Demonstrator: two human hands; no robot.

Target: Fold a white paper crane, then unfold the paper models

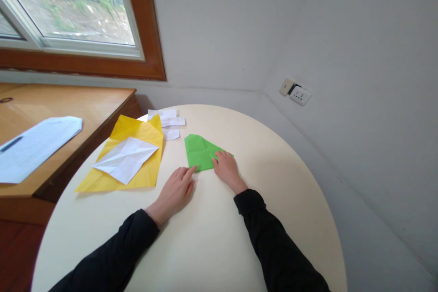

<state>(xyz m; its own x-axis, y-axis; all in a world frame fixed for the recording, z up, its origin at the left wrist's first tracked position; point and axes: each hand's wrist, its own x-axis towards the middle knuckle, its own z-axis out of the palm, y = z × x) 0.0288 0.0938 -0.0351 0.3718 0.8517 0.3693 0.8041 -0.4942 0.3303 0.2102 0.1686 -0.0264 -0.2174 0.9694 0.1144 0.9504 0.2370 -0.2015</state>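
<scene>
A folded sheet of green paper (200, 149) lies on the round table, creased, with its far left corner cut off by a fold. My left hand (176, 189) rests at its near left corner, index finger stretched out onto the edge and the other fingers loosely bent. On the right end of the sheet, my right hand (226, 169) has its fingers bent over the paper, gripping it near the corner; part of that end is hidden beneath the hand.
Left of the green paper lies a yellow sheet (150, 164) with a folded white paper (125, 159) on top. White paper strips (171, 122) lie behind. A wooden desk (99, 100) with pale papers (37, 150) and a pen (12, 143) adjoins the round table (198, 246).
</scene>
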